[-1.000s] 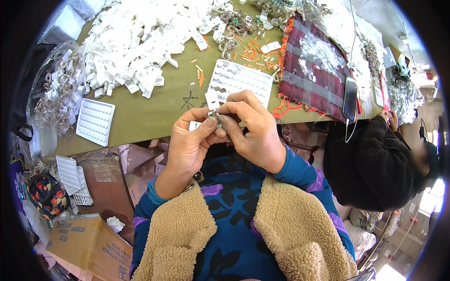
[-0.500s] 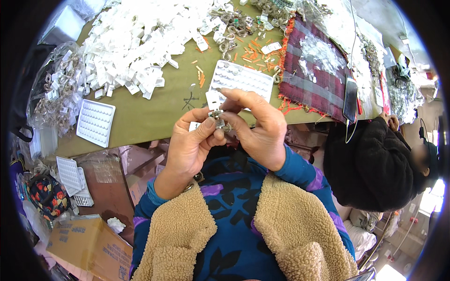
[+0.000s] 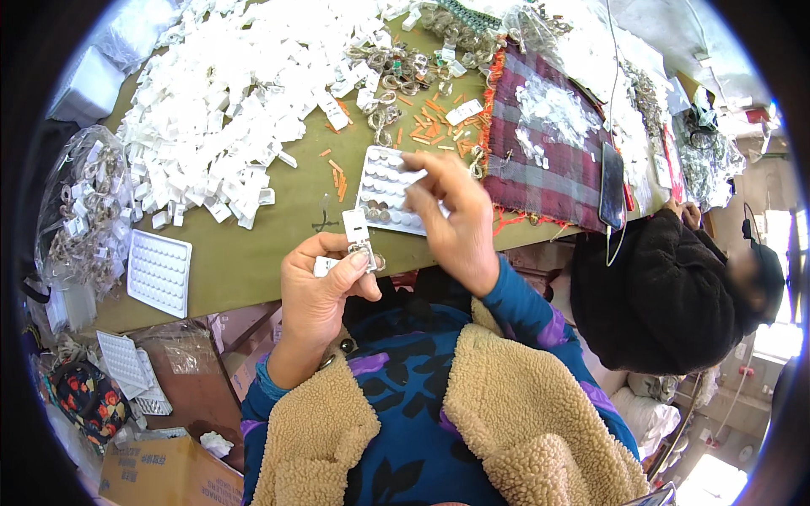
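My left hand (image 3: 316,282) is closed around a small white plastic case (image 3: 355,224), its thumb pressing over the middle. The upper part of the case stands up with a dark slot in it, and shiny metal shows beside the thumb. Another small white piece (image 3: 324,266) pokes out beside the same fingers. My right hand (image 3: 457,218) hovers over a white tray (image 3: 368,173) of round pockets, thumb and index finger apart, with nothing visible between them. Several silvery discs (image 3: 376,211) sit in the tray's near left pockets, partly in shadow.
A large heap of white plastic cases (image 3: 228,93) covers the far left table. Orange strips (image 3: 430,118) and metal links (image 3: 392,88) lie beyond the tray. A second pocketed tray (image 3: 159,271) lies left. On the right are a plaid cloth (image 3: 540,173), a phone (image 3: 612,190) and a seated person (image 3: 666,291).
My right hand has left the white case and moved right, over the tray. My left hand keeps the case and has shifted down and left. The whole view has shifted slightly.
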The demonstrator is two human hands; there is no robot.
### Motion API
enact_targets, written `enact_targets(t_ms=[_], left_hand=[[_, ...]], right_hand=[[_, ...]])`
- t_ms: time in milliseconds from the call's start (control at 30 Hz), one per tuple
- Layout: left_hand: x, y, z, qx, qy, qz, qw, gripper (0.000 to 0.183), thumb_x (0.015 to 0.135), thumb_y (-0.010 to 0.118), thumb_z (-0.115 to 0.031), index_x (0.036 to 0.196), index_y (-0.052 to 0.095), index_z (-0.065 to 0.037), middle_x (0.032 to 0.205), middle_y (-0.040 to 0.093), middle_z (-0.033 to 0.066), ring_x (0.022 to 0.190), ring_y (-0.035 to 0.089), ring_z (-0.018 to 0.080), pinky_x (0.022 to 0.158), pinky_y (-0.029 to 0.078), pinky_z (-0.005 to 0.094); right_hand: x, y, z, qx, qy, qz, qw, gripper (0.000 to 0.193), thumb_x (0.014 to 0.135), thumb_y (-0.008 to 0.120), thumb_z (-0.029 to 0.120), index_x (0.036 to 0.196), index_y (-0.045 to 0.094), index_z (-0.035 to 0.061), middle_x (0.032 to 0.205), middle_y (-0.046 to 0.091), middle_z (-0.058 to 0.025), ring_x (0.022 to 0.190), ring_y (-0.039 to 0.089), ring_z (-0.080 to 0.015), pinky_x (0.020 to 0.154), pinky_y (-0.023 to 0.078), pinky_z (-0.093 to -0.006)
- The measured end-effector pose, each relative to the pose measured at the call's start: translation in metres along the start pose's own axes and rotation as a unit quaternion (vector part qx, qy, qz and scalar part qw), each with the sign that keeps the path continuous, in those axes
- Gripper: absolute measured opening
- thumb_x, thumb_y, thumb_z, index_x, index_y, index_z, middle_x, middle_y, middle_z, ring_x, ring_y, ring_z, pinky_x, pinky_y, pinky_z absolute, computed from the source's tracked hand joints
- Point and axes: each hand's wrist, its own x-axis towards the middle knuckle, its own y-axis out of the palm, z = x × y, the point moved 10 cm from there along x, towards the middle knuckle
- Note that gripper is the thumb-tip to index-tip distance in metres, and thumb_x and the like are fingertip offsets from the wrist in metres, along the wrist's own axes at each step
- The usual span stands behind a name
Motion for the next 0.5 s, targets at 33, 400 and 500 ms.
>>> enact_targets(t_ms=[33, 400, 500], left_hand=[[0.002, 0.000, -0.001, 0.006, -0.003, 0.002, 1.000, 0.015, 0.087, 0.065, -0.003, 0.098, 0.060, 0.006, 0.083, 0.068, 0.0174, 0.059, 0.065, 0.0156, 0.054, 0.058, 0.0284], [0.009, 0.001, -0.005, -0.028, -0.019, -0.006, 0.999, 0.012, 0.089, 0.060, -0.004, 0.095, 0.059, 0.007, 0.082, 0.066, 0.0176, 0.054, 0.062, 0.0160, 0.051, 0.058, 0.0318], [0.010, 0.000, -0.003, -0.024, -0.024, -0.016, 0.999, 0.012, 0.089, 0.061, -0.004, 0.094, 0.059, 0.006, 0.082, 0.066, 0.0174, 0.053, 0.061, 0.0157, 0.050, 0.057, 0.0319]], right_hand=[[0.010, -0.002, -0.007, -0.063, -0.012, 0.000, 0.998, 0.026, 0.086, 0.063, -0.004, 0.112, 0.063, -0.0019, 0.092, 0.062, -0.0110, 0.076, 0.063, -0.0181, 0.067, 0.048, -0.0283], [0.021, 0.009, -0.025, -0.259, -0.073, 0.013, 0.963, 0.032, 0.077, 0.054, -0.008, 0.107, 0.062, -0.0008, 0.093, 0.053, -0.0174, 0.078, 0.061, -0.0368, 0.067, 0.051, -0.0422], [0.021, 0.013, -0.022, -0.289, -0.102, 0.026, 0.952, 0.029, 0.075, 0.055, -0.008, 0.103, 0.060, -0.0007, 0.092, 0.053, -0.0176, 0.077, 0.060, -0.0370, 0.066, 0.051, -0.0430]])
